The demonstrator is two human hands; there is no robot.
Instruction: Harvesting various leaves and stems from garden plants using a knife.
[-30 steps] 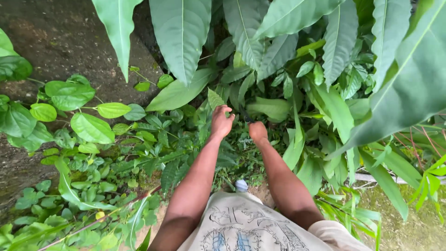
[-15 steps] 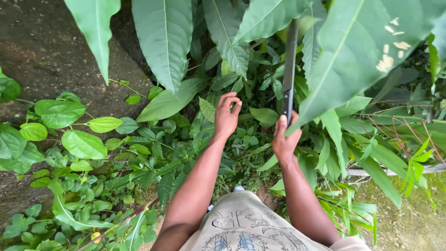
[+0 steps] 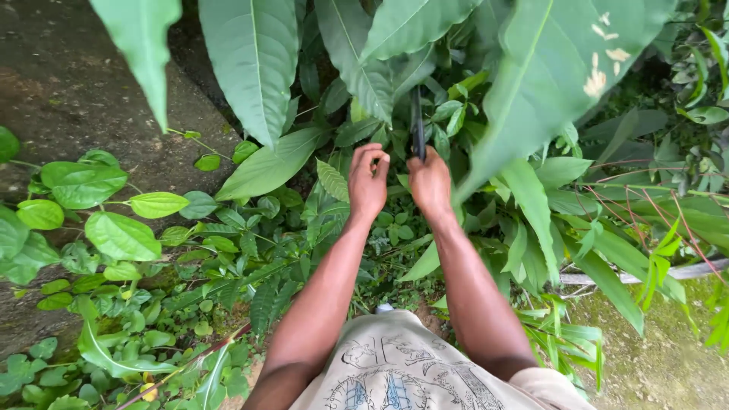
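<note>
My right hand (image 3: 429, 182) is closed around the handle of a long dark blade (image 3: 417, 121), which points up and away from me into the big leaves (image 3: 254, 61) overhead; its tip is lost among them. My left hand (image 3: 368, 181) sits just beside the right, fingers curled loosely inward, gripping nothing that I can make out. The two hands are close but not touching.

Both forearms reach forward over low green plants (image 3: 228, 258), small ferny sprigs and round-leafed creepers. A broad pale leaf (image 3: 266, 171) lies to the left of my left hand. Further left, bare dark ground (image 3: 68, 83). At the bottom edge, my light printed shirt (image 3: 395, 372). Off to the right, thin reddish stems (image 3: 645, 220) and a patch of mossy ground (image 3: 668, 357).
</note>
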